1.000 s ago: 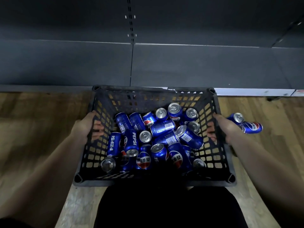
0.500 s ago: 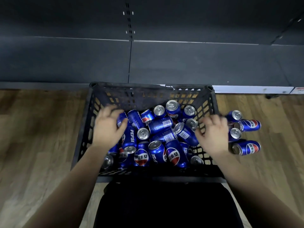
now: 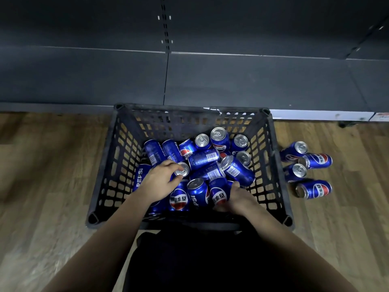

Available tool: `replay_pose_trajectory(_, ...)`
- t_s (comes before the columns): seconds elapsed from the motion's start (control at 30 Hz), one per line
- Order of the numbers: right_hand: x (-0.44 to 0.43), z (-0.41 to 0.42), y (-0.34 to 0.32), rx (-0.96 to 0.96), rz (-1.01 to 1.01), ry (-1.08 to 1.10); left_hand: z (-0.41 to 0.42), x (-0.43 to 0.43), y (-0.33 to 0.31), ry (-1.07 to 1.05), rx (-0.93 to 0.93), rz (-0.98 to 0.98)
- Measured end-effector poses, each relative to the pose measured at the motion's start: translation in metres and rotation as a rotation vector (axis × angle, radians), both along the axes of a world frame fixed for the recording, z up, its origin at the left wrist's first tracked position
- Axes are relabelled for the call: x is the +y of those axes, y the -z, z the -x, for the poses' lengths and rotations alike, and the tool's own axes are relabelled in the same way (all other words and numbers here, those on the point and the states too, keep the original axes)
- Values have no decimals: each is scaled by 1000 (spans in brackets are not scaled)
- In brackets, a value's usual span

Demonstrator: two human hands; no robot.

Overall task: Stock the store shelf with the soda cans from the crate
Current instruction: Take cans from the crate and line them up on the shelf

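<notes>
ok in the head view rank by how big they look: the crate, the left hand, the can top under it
1. crate
2. left hand
3. can top, partly covered by the hand, so only its visible part is ranked

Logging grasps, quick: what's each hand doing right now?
Left hand: fingers closing round an upright Pepsi can, grip not settled.
Right hand: closed on a Pepsi can in the crate.

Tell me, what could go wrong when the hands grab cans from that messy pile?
The cans in the crate lie jumbled on one another, so pulling one out may make others slide and dent. The left hand grips only a can's top, so it might slip. Four loose cans on the floor could roll or trip someone.
</notes>
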State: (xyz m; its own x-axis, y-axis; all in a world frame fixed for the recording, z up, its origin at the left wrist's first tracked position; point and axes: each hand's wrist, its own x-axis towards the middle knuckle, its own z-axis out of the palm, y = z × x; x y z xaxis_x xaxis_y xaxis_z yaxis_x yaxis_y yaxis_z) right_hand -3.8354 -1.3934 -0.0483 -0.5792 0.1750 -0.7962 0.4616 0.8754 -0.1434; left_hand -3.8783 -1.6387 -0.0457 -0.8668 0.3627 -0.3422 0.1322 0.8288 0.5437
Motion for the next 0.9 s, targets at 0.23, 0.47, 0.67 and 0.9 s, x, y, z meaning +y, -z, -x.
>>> replay_pose_trajectory(0.23, 25, -9, -13, 228, 36, 85, 8, 10, -8, -10, 15, -50)
replay_pose_trajectory(0.47, 31, 2, -31, 496, 448, 564, 25, 24, -32, 15, 48, -81)
replay_pose_trajectory(0.67, 34, 43, -126, 647, 711, 638, 43, 30, -123, 24, 118, -114)
replay_pose_trajectory(0.9, 34, 65, -314, 774, 783, 684, 65, 45, -309, 18, 205, -139)
